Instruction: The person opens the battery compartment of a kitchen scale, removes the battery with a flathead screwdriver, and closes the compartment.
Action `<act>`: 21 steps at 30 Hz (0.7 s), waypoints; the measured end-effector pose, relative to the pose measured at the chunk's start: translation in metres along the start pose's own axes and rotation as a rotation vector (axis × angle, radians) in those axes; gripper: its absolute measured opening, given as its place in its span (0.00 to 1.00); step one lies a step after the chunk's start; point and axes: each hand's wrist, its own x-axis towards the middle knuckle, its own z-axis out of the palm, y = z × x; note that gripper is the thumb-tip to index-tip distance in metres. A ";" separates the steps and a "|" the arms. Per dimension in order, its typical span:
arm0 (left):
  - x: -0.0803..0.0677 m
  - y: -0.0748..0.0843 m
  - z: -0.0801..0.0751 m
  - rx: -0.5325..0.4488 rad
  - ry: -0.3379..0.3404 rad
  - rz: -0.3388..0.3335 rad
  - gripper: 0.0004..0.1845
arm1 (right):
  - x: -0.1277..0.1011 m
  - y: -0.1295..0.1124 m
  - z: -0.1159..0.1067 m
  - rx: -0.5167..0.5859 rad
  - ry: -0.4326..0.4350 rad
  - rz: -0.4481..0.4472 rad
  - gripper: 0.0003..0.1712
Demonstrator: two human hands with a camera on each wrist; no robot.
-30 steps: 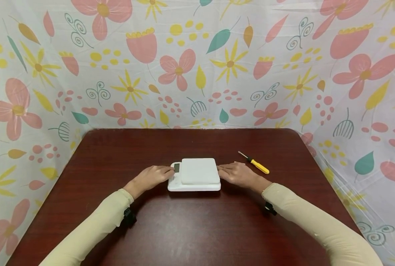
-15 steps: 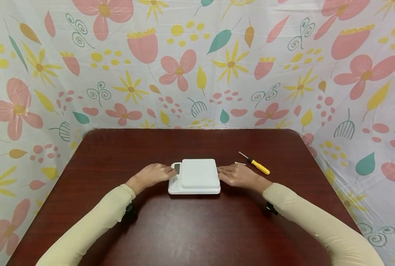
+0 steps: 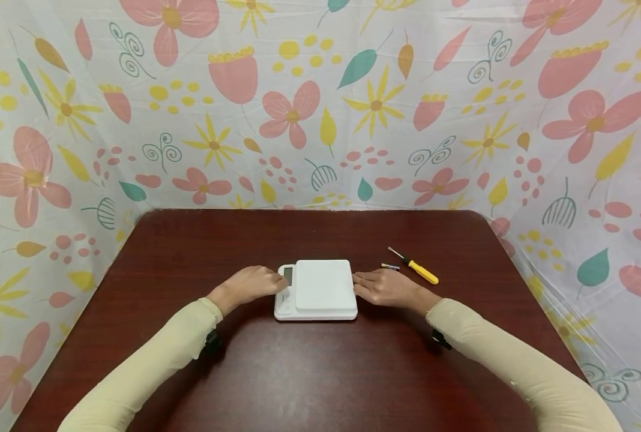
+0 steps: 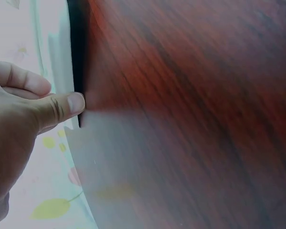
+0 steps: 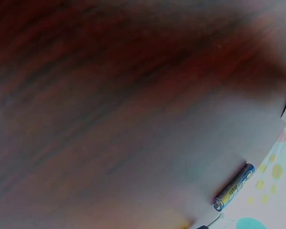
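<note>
Bracketing the white kitchen scale point(image 3: 316, 290) mid-bench, your left hand point(image 3: 250, 284) and right hand point(image 3: 386, 285) rest relaxed against its sides, gripping nothing. It looks light, rigid, smooth: hold the base, not the platform.

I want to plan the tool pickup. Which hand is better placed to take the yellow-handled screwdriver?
Probably the right hand. It rests at the right edge of the white scale, and the screwdriver lies just beyond it on the table. The left hand is on the scale's far side.
</note>
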 end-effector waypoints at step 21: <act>-0.012 -0.006 0.001 -0.037 0.033 -0.043 0.11 | -0.007 -0.005 -0.007 0.016 -0.022 0.092 0.29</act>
